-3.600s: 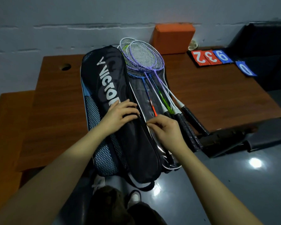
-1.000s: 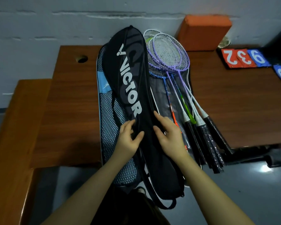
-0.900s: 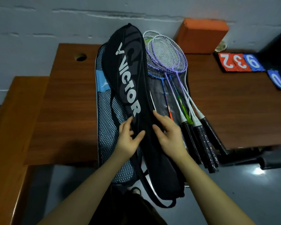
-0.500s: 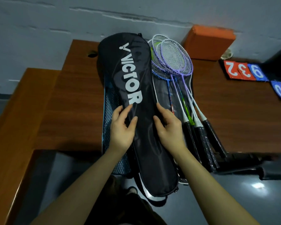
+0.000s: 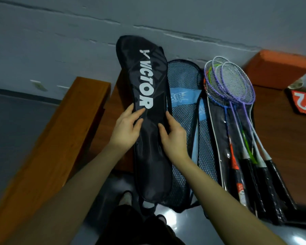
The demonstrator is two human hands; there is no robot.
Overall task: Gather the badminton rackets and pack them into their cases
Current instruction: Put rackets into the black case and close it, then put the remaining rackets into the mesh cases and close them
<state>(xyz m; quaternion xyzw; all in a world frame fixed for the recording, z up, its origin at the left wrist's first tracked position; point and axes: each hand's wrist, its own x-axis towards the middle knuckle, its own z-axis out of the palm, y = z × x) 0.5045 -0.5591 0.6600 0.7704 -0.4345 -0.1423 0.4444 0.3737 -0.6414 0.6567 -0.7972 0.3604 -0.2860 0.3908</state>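
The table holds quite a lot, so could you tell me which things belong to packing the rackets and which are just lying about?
Job:
black Victor case, gripped by left hand and right hand
blue mesh case
badminton rackets

Lying about:
orange block
red number card
wooden bench

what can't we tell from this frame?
- Whether the black case, held by the left hand and right hand, has a racket inside: its fabric is opaque.
- How many rackets: heads overlap.
- The red number card: cut off by the right edge.
- The blue mesh case's print: blurred.
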